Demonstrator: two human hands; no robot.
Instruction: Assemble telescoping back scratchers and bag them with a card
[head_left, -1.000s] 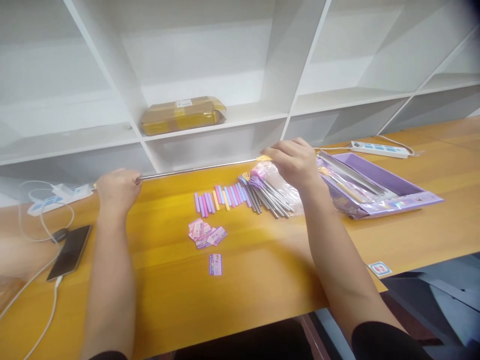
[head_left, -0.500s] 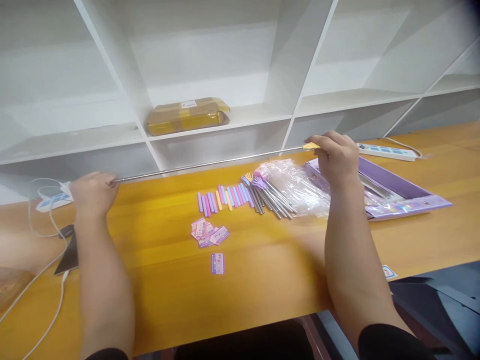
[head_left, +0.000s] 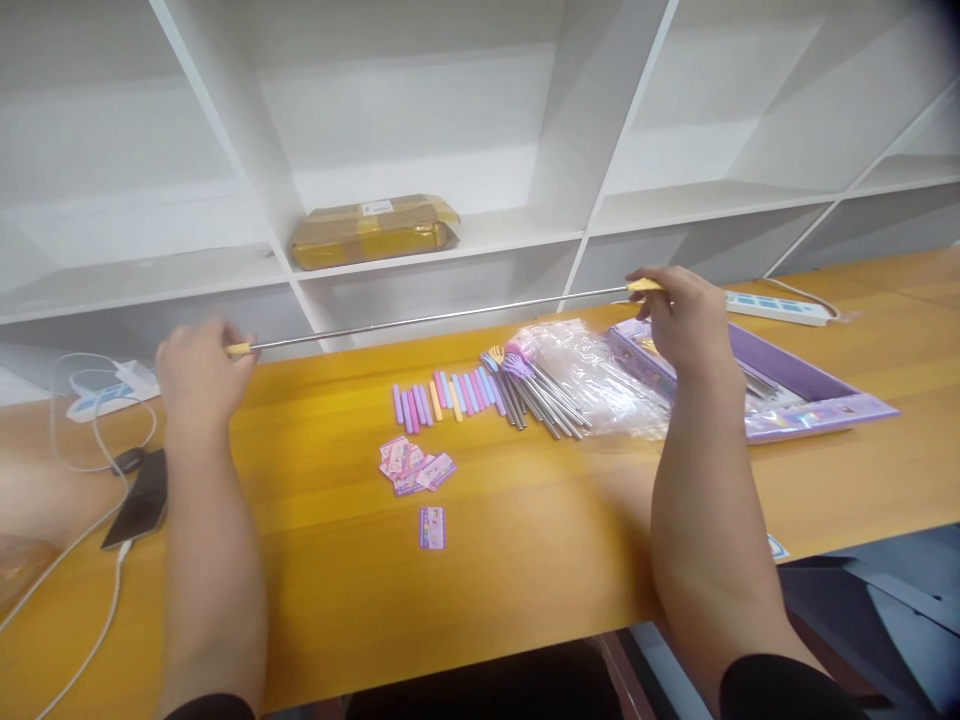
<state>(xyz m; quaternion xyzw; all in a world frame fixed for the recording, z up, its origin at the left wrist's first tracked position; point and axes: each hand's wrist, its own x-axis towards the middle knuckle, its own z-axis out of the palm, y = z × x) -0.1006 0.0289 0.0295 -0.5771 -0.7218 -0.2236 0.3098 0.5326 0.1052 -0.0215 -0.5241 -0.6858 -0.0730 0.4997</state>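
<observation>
A long thin telescopic metal rod (head_left: 435,320) with yellow ends stretches level above the wooden table (head_left: 525,560). My left hand (head_left: 196,375) pinches its left yellow end. My right hand (head_left: 682,315) pinches its right yellow end, over the purple box (head_left: 810,385). Below the rod lie a row of pastel grips (head_left: 442,395), a bundle of collapsed metal rods with small hand-shaped tips (head_left: 536,395), a clear plastic bag (head_left: 600,375) and a heap of small sticker cards (head_left: 411,468), with one card (head_left: 431,527) apart.
White shelving (head_left: 480,150) rises behind the table, with a taped brown parcel (head_left: 373,230) on it. A phone (head_left: 139,495) and white cables with a charger (head_left: 112,390) lie at the left. A white power strip (head_left: 780,307) lies at the far right.
My hands have drawn apart and the rod has grown longer. The right hand moved right over the purple box; a yellow end now shows at the left hand.
</observation>
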